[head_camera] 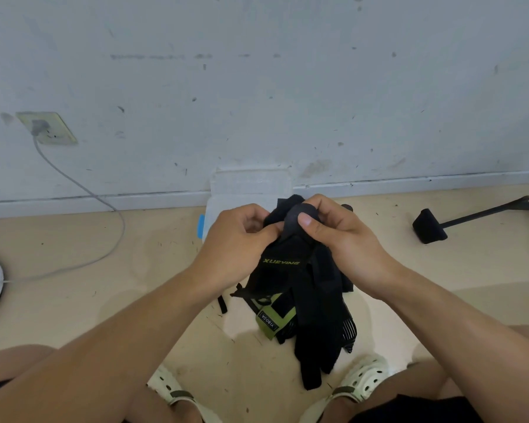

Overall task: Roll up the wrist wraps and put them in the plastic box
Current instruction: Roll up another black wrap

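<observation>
Beige floor point(74, 239) meets a scuffed white wall point(257, 71). Both the left hand point(239, 239) and right hand point(339, 236) pinch black wrist wraps point(300, 285), lettered "XUEYING" and "YIBODA", before the plastic box point(245, 190).

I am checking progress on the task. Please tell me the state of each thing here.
Left hand: grips the wraps.
Right hand: pinches the top end of the wraps.
Wraps: held up, hanging loose, not rolled.
Box: open, behind the hands.
Plug: in the socket.
</observation>
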Tool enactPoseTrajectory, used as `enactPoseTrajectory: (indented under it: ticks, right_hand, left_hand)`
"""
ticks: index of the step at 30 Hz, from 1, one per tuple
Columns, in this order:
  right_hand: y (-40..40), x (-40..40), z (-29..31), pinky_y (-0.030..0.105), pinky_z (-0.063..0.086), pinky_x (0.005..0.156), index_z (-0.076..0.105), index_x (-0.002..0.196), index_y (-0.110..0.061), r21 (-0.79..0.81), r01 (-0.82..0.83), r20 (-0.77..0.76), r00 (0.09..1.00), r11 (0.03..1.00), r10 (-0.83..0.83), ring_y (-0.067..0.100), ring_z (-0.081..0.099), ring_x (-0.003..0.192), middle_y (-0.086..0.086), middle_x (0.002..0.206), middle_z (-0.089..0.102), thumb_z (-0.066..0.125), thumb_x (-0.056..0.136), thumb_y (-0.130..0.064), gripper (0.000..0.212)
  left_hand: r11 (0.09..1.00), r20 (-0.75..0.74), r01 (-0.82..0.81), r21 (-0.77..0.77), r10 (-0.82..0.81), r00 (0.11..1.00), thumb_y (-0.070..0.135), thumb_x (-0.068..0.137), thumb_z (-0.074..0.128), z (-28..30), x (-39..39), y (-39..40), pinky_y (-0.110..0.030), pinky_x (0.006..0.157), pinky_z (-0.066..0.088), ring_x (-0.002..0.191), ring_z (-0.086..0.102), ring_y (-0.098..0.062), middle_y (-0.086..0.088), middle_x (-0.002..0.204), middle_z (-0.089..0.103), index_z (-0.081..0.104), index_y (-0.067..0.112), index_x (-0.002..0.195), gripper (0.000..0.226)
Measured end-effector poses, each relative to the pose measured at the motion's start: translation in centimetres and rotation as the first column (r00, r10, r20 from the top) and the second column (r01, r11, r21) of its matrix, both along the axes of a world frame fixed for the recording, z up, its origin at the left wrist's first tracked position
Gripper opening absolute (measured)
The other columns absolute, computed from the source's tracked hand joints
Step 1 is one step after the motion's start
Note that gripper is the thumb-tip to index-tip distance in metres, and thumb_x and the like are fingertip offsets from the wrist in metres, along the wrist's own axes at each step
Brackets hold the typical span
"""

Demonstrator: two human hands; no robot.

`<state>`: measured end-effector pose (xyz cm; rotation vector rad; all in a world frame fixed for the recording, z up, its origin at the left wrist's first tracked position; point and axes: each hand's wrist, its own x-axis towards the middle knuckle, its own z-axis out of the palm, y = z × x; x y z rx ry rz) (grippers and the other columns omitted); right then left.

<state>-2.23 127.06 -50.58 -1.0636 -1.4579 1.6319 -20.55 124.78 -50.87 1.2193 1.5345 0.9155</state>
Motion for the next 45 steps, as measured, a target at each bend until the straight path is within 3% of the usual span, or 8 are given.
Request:
enactPoseTrajectory:
  ticks: [6, 10, 14, 19, 24, 36, 40, 45]
  right_hand:
    - [0.0, -0.2, 0.0, 0.023, 0.051, 0.078, 0.064, 0.091, -0.017, 0.035, 0.055, 0.024, 0.998, 0.998, -0.055, 0.013, 0.064, 0.083, 0.002, 0.089, 0.068, 0.053, 0.106, -0.013, 0.019]
    - [0.2, 0.1, 0.1, 0.021, 0.049, 0.07, 0.06, 0.089, -0.013, 0.0, 0.117, 0.045, 0.992, 0.993, -0.117, 0.01, 0.062, 0.072, -0.001, 0.08, 0.065, 0.053, 0.107, -0.017, 0.019]
    - [-0.1, -0.2, -0.3, 0.023, 0.047, 0.07, 0.06, 0.08, -0.019, 0.005, 0.025, 0.171, 0.985, 1.0, -0.026, 0.007, 0.061, 0.066, -0.005, 0.071, 0.064, 0.058, 0.105, -0.023, 0.025]
    - [-0.6, -0.9, -0.9, 0.022, 0.051, 0.069, 0.06, 0.086, -0.015, -0.03, 0.128, 0.069, 0.99, 0.991, -0.126, 0.008, 0.063, 0.07, -0.005, 0.071, 0.065, 0.061, 0.103, -0.02, 0.018]
    - [0.6, -0.5, -0.2, 0.026, 0.059, 0.073, 0.064, 0.101, -0.011, -0.241, 0.255, -0.175, 0.938, 0.936, -0.301, 0.018, 0.069, 0.085, 0.01, 0.096, 0.07, 0.061, 0.102, -0.024, 0.014]
    - [0.7, 0.1, 0.2, 0.045, 0.057, 0.1, 0.066, 0.101, -0.014, -0.131, 0.067, 0.042, 0.997, 0.989, -0.062, 0.028, 0.072, 0.114, 0.003, 0.124, 0.075, 0.049, 0.108, -0.033, 0.026]
    - [0.4, 0.1, 0.6, 0.033, 0.064, 0.082, 0.065, 0.115, -0.009, -0.148, 0.125, 0.063, 0.991, 0.981, -0.116, 0.018, 0.077, 0.096, -0.007, 0.116, 0.078, 0.05, 0.107, -0.031, 0.028]
    - [-0.3, -0.3, -0.6, 0.026, 0.055, 0.065, 0.066, 0.088, -0.015, -0.082, 0.091, 0.242, 0.968, 0.992, -0.069, 0.014, 0.068, 0.067, 0.007, 0.078, 0.075, 0.066, 0.1, -0.028, 0.018]
  left_hand:
    - [0.998, 0.003, -0.034, 0.053, 0.034, 0.999, 0.025, 0.099, 0.069, 0.0, 0.2, 0.0, -0.012, 0.064, 0.052, 0.069, 0.071, -0.007, -0.005, 0.087, 0.078, 0.071, 0.018, 0.09, 0.011]
    - [0.971, 0.145, -0.23, 0.061, 0.219, 0.965, 0.028, 0.1, 0.069, 0.0, -0.4, 0.5, -0.043, 0.088, 0.063, 0.087, 0.077, -0.019, -0.002, 0.09, 0.08, 0.073, 0.018, 0.096, 0.012]
    - [0.939, 0.392, -0.337, -0.067, 0.335, 0.857, 0.027, 0.102, 0.066, 0.9, -1.2, 1.2, -0.031, 0.077, 0.062, 0.089, 0.076, -0.016, -0.002, 0.096, 0.08, 0.073, 0.012, 0.102, 0.017]
    - [0.974, 0.452, -0.187, -0.131, 0.227, 0.863, 0.04, 0.101, 0.064, 1.2, -1.1, 1.1, -0.029, 0.077, 0.059, 0.087, 0.076, -0.012, 0.003, 0.097, 0.08, 0.072, 0.018, 0.105, 0.024]
    - [0.99, 0.197, 0.044, -0.135, -0.016, 0.98, 0.025, 0.1, 0.069, -0.4, 0.3, -0.1, -0.042, 0.102, 0.057, 0.104, 0.076, -0.011, 0.008, 0.11, 0.08, 0.066, 0.026, 0.131, 0.032]
    - [0.918, 0.302, -0.39, -0.069, 0.391, 0.869, 0.02, 0.1, 0.07, -0.3, -0.8, 1.2, -0.026, 0.066, 0.062, 0.088, 0.078, -0.013, 0.005, 0.095, 0.081, 0.064, 0.022, 0.123, 0.025]
    - [0.869, 0.341, -0.484, -0.102, 0.488, 0.803, 0.02, 0.101, 0.068, 0.1, -1.6, 1.8, -0.044, 0.094, 0.061, 0.105, 0.073, -0.021, 0.001, 0.109, 0.078, 0.064, 0.02, 0.123, 0.023]
    - [0.894, 0.447, -0.413, -0.173, 0.445, 0.776, 0.021, 0.1, 0.069, 0.3, -1.5, 1.8, -0.041, 0.093, 0.062, 0.107, 0.074, -0.022, -0.004, 0.113, 0.078, 0.066, 0.018, 0.124, 0.024]
